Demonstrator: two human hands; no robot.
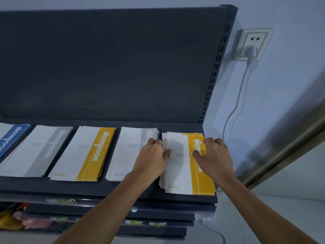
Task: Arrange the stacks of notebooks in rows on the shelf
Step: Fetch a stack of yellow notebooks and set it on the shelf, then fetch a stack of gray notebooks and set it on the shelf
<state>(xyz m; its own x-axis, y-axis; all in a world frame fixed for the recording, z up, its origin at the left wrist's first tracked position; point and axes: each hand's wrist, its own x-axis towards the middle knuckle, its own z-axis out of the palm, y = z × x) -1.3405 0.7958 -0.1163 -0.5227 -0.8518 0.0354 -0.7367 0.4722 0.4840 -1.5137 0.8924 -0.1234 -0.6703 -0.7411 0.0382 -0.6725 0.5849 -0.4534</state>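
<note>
The yellow notebook stack (179, 169) lies at the right end of the shelf (105, 189), just beside a grey stack (126, 152); the left hand (151, 155) grips its left edge, thumb on top; the right hand (214, 155) grips its right edge.

"Notebook" on notebook covers (98, 147), "A5"

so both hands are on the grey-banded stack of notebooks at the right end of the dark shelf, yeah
No, the colour is wrong. The head view shows the left hand and right hand holding the yellow-banded stack of white notebooks at the right end of the dark metal shelf; a grey-banded stack lies just left of it.
</note>
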